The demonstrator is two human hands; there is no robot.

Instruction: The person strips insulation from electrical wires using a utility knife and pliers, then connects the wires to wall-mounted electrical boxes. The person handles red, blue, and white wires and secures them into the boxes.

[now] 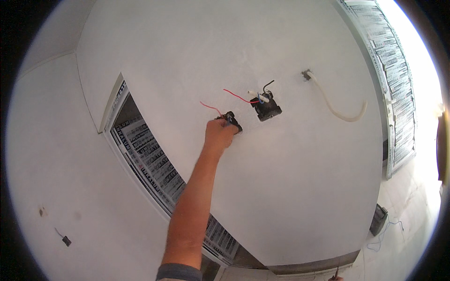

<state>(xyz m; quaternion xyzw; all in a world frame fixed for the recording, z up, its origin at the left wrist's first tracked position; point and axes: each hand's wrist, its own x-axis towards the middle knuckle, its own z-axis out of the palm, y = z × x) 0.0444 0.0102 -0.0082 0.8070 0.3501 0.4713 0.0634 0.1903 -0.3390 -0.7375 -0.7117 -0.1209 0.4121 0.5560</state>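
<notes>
Grip of the left hand (pixel 220 134) is nearly closed, its fingers bunched at the occupied wall box (pixel 238 124); whatever they pinch, if anything, is hidden. That box sits just below and left of the free wall box (pixel 266 110). Well below and right of the free wall box, the right hand (pixel 334 278) barely shows, apparently closed on a slim rod (pixel 336 271). The likeliest trouble, I'd judge, is a conductor getting kinked or dragged loose, since the knuckles cover the cavity and a sideways tug would go unseen. Loose ends could also brush bare skin, a shock hazard should any be live, and hard prying might work a box free of its plaster. Counting: three dark boxes, the third a small box (pixel 66 240) far below and left of the free wall box; two red wires (pixel 211 107), one per nearby box; one black wire (pixel 267 85) rising from the free wall box; one pale conduit (pixel 348 120) drooping to its right; blue strands too tangled to count.
</notes>
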